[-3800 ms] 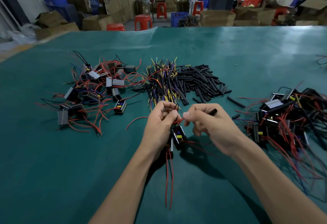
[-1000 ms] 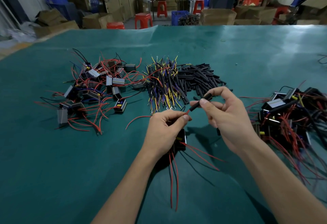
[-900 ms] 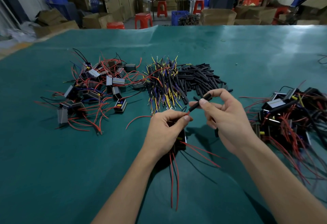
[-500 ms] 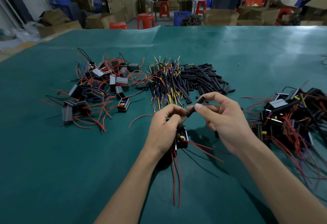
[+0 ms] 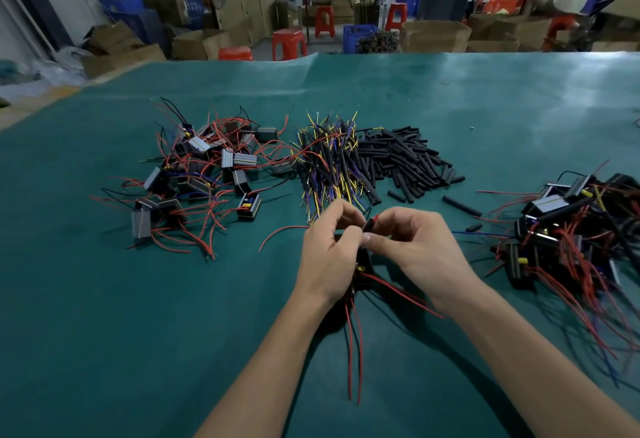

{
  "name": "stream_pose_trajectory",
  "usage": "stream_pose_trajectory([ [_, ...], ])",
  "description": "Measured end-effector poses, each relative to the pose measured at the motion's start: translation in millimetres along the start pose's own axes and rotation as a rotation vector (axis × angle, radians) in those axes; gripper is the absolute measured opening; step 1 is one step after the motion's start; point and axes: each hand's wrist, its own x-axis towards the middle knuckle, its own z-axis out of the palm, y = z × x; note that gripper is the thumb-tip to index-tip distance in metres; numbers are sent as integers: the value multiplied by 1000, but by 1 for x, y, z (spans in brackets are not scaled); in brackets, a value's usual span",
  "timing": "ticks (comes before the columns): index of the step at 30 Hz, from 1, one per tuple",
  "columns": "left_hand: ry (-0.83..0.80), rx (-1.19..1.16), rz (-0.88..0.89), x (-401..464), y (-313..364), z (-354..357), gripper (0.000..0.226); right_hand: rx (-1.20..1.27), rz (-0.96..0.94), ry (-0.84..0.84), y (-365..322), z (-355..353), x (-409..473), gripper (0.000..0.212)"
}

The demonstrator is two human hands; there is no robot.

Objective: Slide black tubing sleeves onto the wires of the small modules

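My left hand (image 5: pixel 327 250) grips a small black module (image 5: pixel 362 271) above the green mat, its red wires (image 5: pixel 356 344) hanging toward me. My right hand (image 5: pixel 415 247) pinches a short black tubing sleeve (image 5: pixel 370 225) that sits on a red wire of that module; a red wire tip shows just past the sleeve. The two hands touch at the fingertips. Most of the module is hidden behind my left palm.
A heap of loose black sleeves (image 5: pixel 405 160) lies beyond my hands, next to a bundle of yellow and purple wires (image 5: pixel 329 160). Modules with red wires (image 5: pixel 201 181) are piled at the left, another pile (image 5: pixel 575 229) at the right. Stray sleeves (image 5: pixel 460 205) lie between.
My right hand has moved down and left toward my left hand, bringing the sleeve along the red wire toward the module. The gap between the hands has closed.
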Motion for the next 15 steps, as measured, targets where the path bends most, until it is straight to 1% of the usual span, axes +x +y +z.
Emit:
stream_pose_trajectory([
  [3,-4,57,31,-2,0,1,2,-4,29,-1,-4,-6,1,14],
  [6,-16,111,57,-3,-2,2,9,57,24,33,-11,-14,3,19],
  [8,-23,157,71,-3,-1,3,11,58,-24,45,-15,-22,5,16],
  [11,-22,201,68,-3,-1,3,9,-48,-101,50,-16,-26,4,10],
  [15,-41,233,71,-3,-1,5,8,-186,-146,133,-12,-26,6,9],
])
